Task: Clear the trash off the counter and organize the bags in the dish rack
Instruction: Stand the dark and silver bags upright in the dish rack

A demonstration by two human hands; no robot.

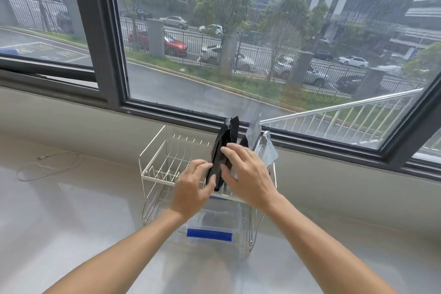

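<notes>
A black bag point(223, 150) stands upright in the top tier of the white wire rack point(164, 162), at the rack's right half, its crumpled top reaching up past the window frame point(100, 38). Both hands are on it. The left hand point(191, 188), at 7 o'clock from the bag, has thumb and fingers closed round the bag's lower left edge. The right hand point(245, 174), at 4 o'clock, lies over the bag's front with fingers spread and slightly bent, pressing on it; whether the thumb closes behind cannot be told. Just behind the black bag, at its 2 o'clock, silver bags point(261, 143) stand in the same tier, leaning right. Under the top tier, a clear plastic bag with a blue strip point(209, 234) lies in the lower level, toward 6 o'clock. The rack sits on a pale counter point(71, 222) against the wall below the window. A thin white cable point(47, 164) lies looped on the counter at 9 o'clock, well apart from the rack.
</notes>
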